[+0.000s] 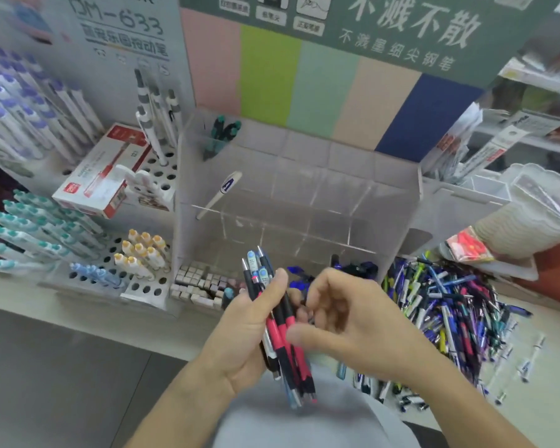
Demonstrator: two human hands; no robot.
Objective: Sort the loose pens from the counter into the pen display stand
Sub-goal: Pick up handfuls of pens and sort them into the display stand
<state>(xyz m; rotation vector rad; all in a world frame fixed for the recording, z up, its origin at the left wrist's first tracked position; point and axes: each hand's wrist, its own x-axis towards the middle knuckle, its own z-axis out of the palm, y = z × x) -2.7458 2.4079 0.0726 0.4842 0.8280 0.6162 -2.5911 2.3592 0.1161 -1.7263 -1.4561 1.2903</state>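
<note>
My left hand (246, 331) grips a bundle of pens (282, 331) with red and black barrels, their tips pointing up toward the stand. My right hand (346, 315) hovers just right of the bundle, fingers curled and touching the pens; whether it pinches one I cannot tell. The clear acrylic pen display stand (353, 202) rises right behind, its tiered compartments mostly bare. Green pens (222, 130) stand in its top-left slot and a single white pen (220, 192) leans lower down. A big heap of loose pens (446, 305) lies on the counter to the right.
Perforated racks of white pens (29, 114) and teal pens (36, 234) fill the left side, with a red-and-white box (101, 176) on them. Small erasers (198, 282) sit at the stand's foot. A ribbed white container (527, 215) stands at the right.
</note>
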